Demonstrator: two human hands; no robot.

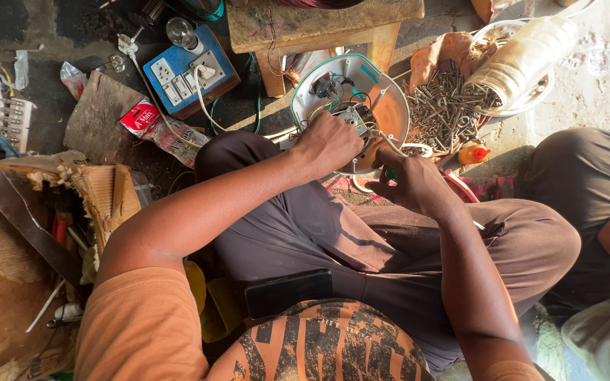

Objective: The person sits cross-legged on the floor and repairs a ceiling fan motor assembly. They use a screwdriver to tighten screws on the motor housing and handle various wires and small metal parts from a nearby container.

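Round white fan housing with wiring and a copper-brown inner plate (pixel 383 106) rests tilted against the person's knees, below a wooden stool (pixel 319 28). From the head camera, the left hand (pixel 330 144) lies on the housing's middle, fingers curled together over the small electrical parts there (what they pinch is hidden). The right hand (pixel 414 185) sits at the housing's lower edge, fingers clamped on what seems to be a green-handled tool (pixel 391 173). A heap of metal screws (pixel 446 109) lies just beside the housing, a tipped clear plastic jar (pixel 524 60) over it. A blue switchboard with a bulb (pixel 190 70) lies well apart.
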